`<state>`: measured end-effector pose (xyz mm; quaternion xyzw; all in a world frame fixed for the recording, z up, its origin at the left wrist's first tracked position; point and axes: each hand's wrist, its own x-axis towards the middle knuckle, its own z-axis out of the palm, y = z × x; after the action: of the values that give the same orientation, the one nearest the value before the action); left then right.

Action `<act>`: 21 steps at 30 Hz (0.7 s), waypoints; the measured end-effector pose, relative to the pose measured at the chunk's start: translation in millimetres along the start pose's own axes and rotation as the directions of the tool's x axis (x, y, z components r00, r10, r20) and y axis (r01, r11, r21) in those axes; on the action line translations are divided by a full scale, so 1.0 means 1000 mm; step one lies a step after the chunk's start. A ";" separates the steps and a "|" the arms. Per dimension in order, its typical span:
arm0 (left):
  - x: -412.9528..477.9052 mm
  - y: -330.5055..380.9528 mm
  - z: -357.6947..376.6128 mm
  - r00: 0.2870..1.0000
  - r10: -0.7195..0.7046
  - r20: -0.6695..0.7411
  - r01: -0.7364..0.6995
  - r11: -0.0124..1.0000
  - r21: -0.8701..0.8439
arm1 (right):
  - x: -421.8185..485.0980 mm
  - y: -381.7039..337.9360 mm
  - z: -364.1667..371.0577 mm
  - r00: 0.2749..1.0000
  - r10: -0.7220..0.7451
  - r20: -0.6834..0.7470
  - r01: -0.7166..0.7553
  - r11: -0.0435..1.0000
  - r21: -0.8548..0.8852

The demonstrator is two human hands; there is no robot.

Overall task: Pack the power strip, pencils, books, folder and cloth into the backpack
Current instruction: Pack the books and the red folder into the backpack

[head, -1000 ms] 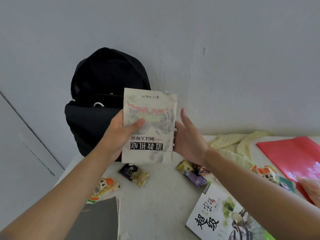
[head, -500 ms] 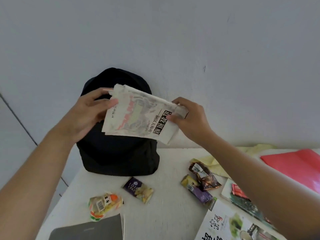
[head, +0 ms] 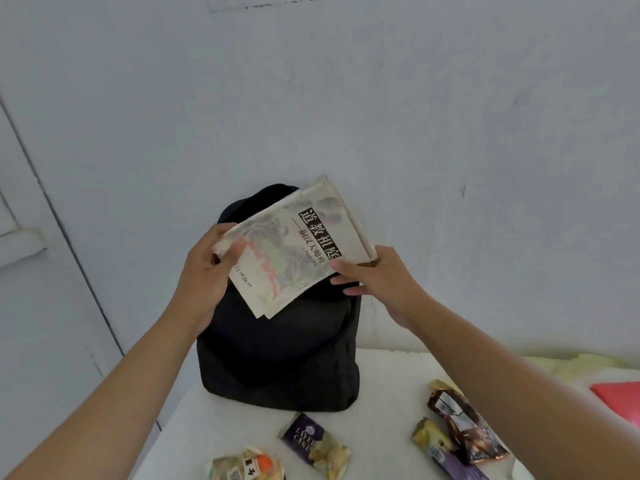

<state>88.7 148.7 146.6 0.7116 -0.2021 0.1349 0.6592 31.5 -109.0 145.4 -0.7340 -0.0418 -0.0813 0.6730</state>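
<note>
Soft, even daylight; slightly blurry, wide-angle edge distortion.

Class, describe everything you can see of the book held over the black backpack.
The book is a thin, pale paperback with a worn cream cover, a faded pink, green and grey picture, and a black title block with white Chinese characters. It is held tilted in the air in front of the top of the backpack. The left hand grips its left edge, thumb on the cover; the right hand pinches its right edge. Its corners look frayed.
</note>
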 end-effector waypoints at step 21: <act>0.092 -0.077 0.006 0.760 -0.410 0.505 -0.368 0.368 0.854 | 0.108 0.026 0.021 0.675 -0.735 -0.061 0.318 0.365 -0.875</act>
<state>205.2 136.3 120.2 0.9544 -0.2946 -0.0408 0.0272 143.4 -95.2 137.0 -0.8566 -0.0856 -0.4750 0.1824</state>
